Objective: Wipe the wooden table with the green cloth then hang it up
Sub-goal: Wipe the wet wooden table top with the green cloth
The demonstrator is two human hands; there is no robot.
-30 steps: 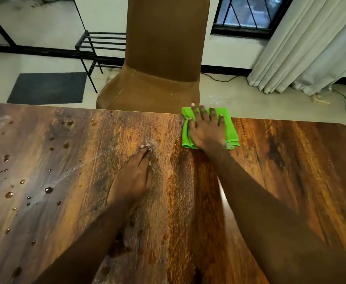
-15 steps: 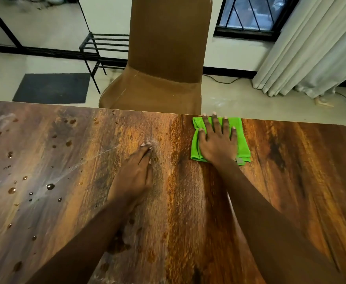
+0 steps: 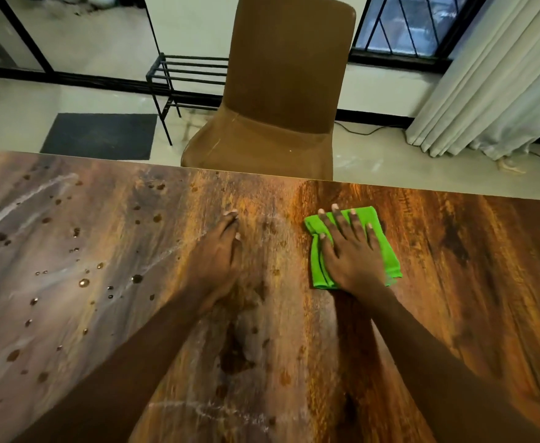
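A folded green cloth [image 3: 390, 257] lies flat on the wooden table [image 3: 470, 282], a short way in from the far edge, right of centre. My right hand [image 3: 350, 251] presses down on it with spread, straight fingers and covers its middle. My left hand [image 3: 216, 260] rests flat on the bare wood to the left of the cloth, fingers together and pointing away from me. Water drops [image 3: 83, 282] and pale streaks cover the left half of the table; the wood to the right of the cloth looks darker and has no drops.
A brown chair [image 3: 281, 91] stands just beyond the table's far edge. Behind it are a black metal rack [image 3: 179, 71], a dark floor mat [image 3: 102, 135], a window and white curtains [image 3: 492, 78]. A cable runs along the floor at the right.
My right hand has slid the green cloth back from the far edge toward me. The left hand has stayed in place on the table.
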